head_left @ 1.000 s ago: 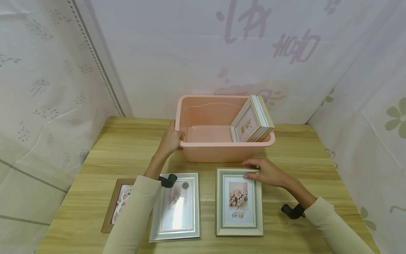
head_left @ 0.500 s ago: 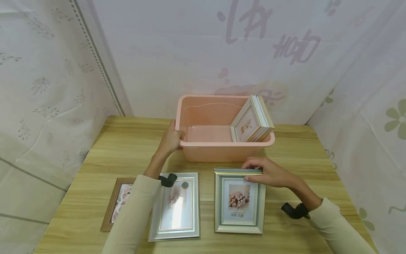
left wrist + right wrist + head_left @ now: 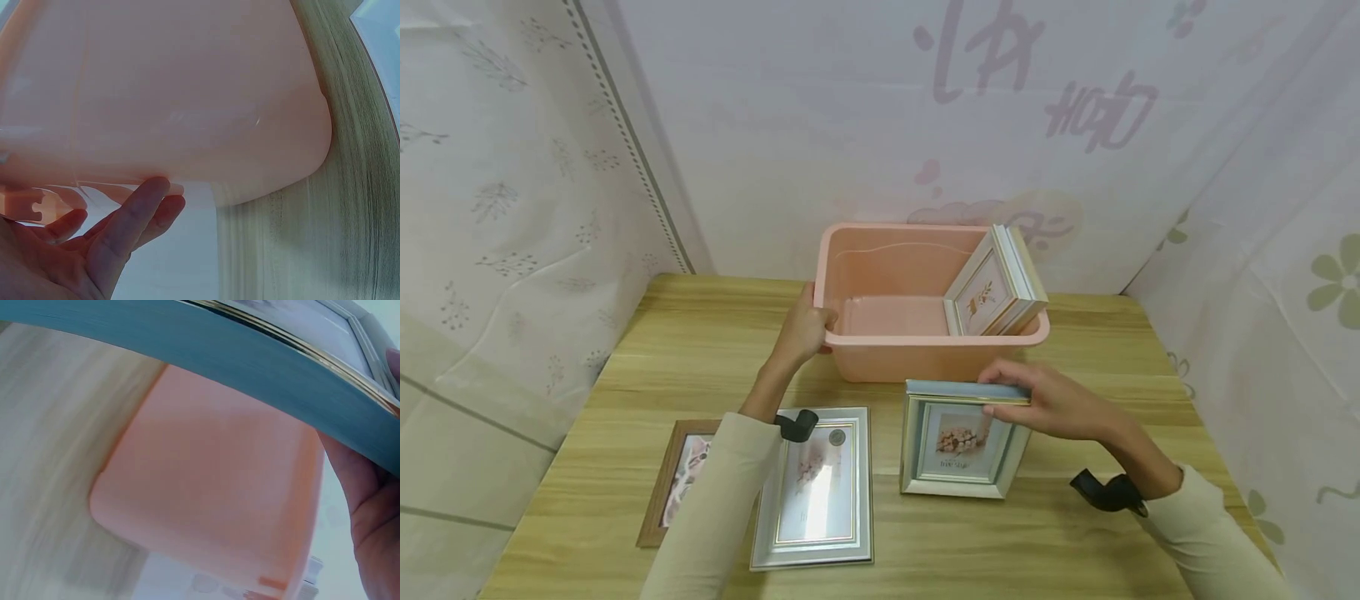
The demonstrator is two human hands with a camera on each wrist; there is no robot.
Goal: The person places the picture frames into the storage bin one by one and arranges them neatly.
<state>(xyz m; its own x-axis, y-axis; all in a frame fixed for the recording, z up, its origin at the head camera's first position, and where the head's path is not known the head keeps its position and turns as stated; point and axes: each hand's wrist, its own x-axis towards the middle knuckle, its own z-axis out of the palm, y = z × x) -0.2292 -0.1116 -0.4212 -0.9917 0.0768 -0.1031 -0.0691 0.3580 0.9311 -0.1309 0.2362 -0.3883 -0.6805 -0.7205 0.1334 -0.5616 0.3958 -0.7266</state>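
My left hand [image 3: 805, 329] grips the near left rim of a pink plastic bin [image 3: 891, 362], its thumb over the edge; in the left wrist view its fingers [image 3: 134, 215] lie under the rim. My right hand [image 3: 1048, 404] pinches the top edge of a silver-and-blue photo frame [image 3: 958, 487] with a flower picture, thumb on the front and fingers behind. This frame is tilted up in front of the bin. In the right wrist view the frame's blue side edge [image 3: 187, 353] crosses above the bin. Several white frames [image 3: 992, 287] lean together inside the bin's right end.
A silver photo frame [image 3: 816, 533] with glare on its glass lies on the wooden table [image 3: 1060, 533] at the near left. Left of it, a brown wooden frame [image 3: 658, 508] is partly covered by my left sleeve. A patterned cloth [image 3: 760, 125] hangs behind the bin.
My right hand has raised the silver-and-blue frame from flat on the table to a steep tilt, top edge up. My left hand and the bin have stayed put.
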